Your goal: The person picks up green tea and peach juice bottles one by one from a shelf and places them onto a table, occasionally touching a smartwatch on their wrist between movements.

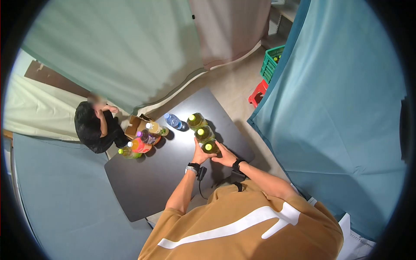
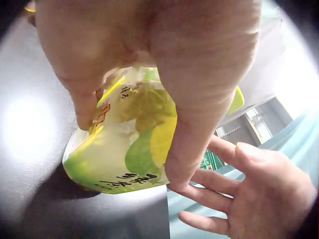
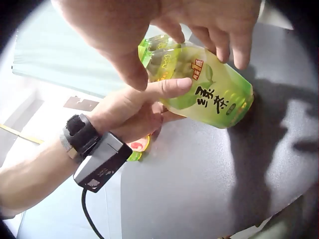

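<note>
A green tea bottle point(image 1: 209, 147) with a yellow cap stands at the near end of a row of three on the dark table point(image 1: 147, 182). My left hand point(image 1: 202, 152) grips it from the left; in the left wrist view a finger and the thumb point(image 2: 189, 124) straddle the green label point(image 2: 134, 154). My right hand point(image 1: 222, 153) hovers on its right side with straight, spread fingers point(image 2: 219, 181), close to the bottle but apart from it. In the right wrist view the bottle point(image 3: 212, 97) sits just below those fingers point(image 3: 219, 35).
Two more green tea bottles point(image 1: 203, 132) point(image 1: 196, 120) stand behind. A water bottle point(image 1: 173, 121) and several coloured bottles point(image 1: 145, 138) line the table's far left edge by a cardboard box point(image 1: 133, 125). Another person point(image 1: 93, 128) sits there. Curtains, a green crate point(image 1: 272, 60) and a red stool point(image 1: 258, 92) lie beyond.
</note>
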A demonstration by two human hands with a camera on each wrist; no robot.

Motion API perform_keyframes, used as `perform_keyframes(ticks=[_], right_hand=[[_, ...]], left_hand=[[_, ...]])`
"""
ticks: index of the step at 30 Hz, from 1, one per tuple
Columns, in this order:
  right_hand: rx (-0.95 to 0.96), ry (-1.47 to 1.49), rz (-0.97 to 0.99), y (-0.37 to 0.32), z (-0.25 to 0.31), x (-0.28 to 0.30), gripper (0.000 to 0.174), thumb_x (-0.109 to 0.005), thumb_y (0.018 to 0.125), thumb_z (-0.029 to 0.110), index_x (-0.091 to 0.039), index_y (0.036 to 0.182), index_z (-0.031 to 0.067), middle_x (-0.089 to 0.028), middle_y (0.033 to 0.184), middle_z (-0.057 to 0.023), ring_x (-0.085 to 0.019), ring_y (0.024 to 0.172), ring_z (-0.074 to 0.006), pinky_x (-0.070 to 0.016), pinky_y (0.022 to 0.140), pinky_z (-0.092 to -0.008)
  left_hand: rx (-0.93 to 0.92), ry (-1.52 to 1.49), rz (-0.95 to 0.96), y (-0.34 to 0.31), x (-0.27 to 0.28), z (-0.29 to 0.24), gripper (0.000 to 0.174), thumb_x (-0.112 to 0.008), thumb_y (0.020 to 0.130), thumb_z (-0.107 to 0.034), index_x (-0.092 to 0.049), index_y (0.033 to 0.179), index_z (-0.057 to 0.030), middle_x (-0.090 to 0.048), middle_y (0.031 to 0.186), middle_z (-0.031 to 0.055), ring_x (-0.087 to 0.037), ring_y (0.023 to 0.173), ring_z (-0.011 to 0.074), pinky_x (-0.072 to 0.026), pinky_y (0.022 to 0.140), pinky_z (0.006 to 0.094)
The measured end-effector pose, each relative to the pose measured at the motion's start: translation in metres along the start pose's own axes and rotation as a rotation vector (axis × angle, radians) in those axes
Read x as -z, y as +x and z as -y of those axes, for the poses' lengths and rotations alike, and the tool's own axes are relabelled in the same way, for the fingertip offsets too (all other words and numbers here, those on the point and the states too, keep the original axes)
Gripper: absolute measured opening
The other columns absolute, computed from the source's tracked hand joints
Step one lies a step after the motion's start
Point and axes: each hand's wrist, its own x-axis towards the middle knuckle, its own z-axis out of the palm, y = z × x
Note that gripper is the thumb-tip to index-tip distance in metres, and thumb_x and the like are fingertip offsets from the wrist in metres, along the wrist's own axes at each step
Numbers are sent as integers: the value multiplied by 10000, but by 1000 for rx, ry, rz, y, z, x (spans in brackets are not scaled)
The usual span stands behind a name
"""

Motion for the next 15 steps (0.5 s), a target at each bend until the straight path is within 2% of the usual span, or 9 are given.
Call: perform_keyframes(ticks=[1, 4, 5, 7, 9, 12, 13, 15], right_hand=[[-30, -11, 5, 0, -3, -2, 1095, -751, 836, 431, -54, 1617, 110, -139, 1640, -266, -198, 1519, -399, -260, 1209, -476], [-111, -68, -25, 1, 3, -6, 1150, -783, 812, 429, -35, 1616, 86, -104, 1633, -309, -127, 1539, -390, -224, 1226, -449], [-124, -55, -28, 1, 4, -4, 1157, -787, 805, 431, -34, 1617, 95, -97, 1631, -316, -121, 1539, -393, -224, 1226, -452], [-146, -28, -30, 5, 6, 2, 1171, -795, 792, 435, -32, 1620, 113, -84, 1627, -332, -108, 1540, -399, -224, 1224, -457], [-137, -41, -31, 12, 1, 7, 1168, -802, 782, 426, -44, 1622, 135, -74, 1630, -330, -125, 1536, -403, -235, 1220, -457], [-107, -41, -13, 12, 0, 15, 1154, -808, 778, 398, -62, 1622, 147, -83, 1635, -312, -152, 1529, -411, -248, 1216, -457], [-95, -42, -6, 10, -1, 18, 1148, -809, 778, 387, -69, 1623, 151, -87, 1638, -303, -163, 1526, -415, -253, 1214, -457], [-26, -53, -61, 1, -4, 19, 1112, -814, 780, 348, -108, 1618, 160, -112, 1639, -279, -199, 1513, -421, -266, 1209, -461]], left_hand=[[-103, 115, -51, 13, 1, 31, 1580, -975, 545, -144, 264, 1509, 32, -368, 1511, 220, -429, 1388, 324, -389, 1154, 412], [-104, 76, -124, 20, -7, 41, 1516, -949, 541, -43, 198, 1531, 4, -392, 1474, 200, -465, 1343, 315, -436, 1118, 425], [-57, -41, -129, 14, -12, 25, 1457, -931, 547, -13, 146, 1529, 1, -411, 1449, 194, -490, 1313, 312, -450, 1102, 426], [-84, -77, -135, 15, -18, 11, 1397, -930, 546, -15, 72, 1519, -5, -425, 1426, 189, -499, 1297, 309, -452, 1097, 425], [-151, -146, -137, 22, -24, 20, 1287, -926, 554, -13, -36, 1484, -28, -439, 1391, 180, -506, 1278, 301, -458, 1085, 421], [-198, 20, -152, 25, -26, 31, 1481, -934, 605, -67, 224, 1525, -4, -410, 1472, 206, -459, 1357, 315, -408, 1139, 430], [-181, -41, -124, 23, -25, 31, 1454, -938, 616, -96, 180, 1539, 7, -359, 1511, 208, -442, 1373, 311, -401, 1144, 430], [-231, 148, -200, 26, -20, 54, 1415, -935, 630, -119, 130, 1552, 14, -338, 1514, 212, -454, 1355, 332, -411, 1135, 434]])
